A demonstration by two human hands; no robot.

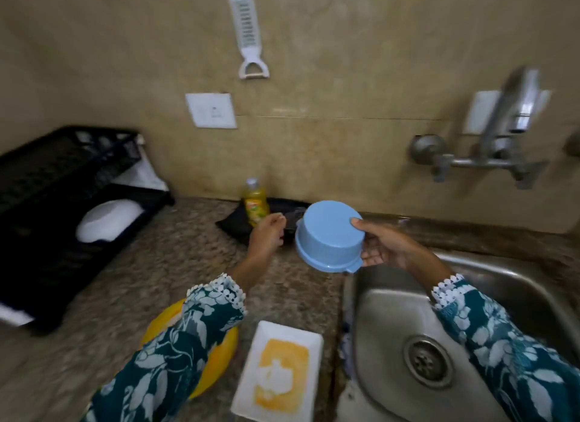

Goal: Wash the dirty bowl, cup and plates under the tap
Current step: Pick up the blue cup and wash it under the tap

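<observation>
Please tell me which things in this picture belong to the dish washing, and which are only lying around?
For the job: blue bowl in right hand, left hand reaching to soap bottle, white plate, yellow plate, tap, sink.

Lying about: peeler, black rack, wall switch.

One blue bowl (329,234), one yellow plate (219,359), one white rectangular plate (277,371), one soap bottle (255,203), one black rack (62,201), two hands.

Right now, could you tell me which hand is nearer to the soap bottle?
Left. The left hand reaches just beside the soap bottle; the right hand is farther right, holding the blue bowl.
</observation>
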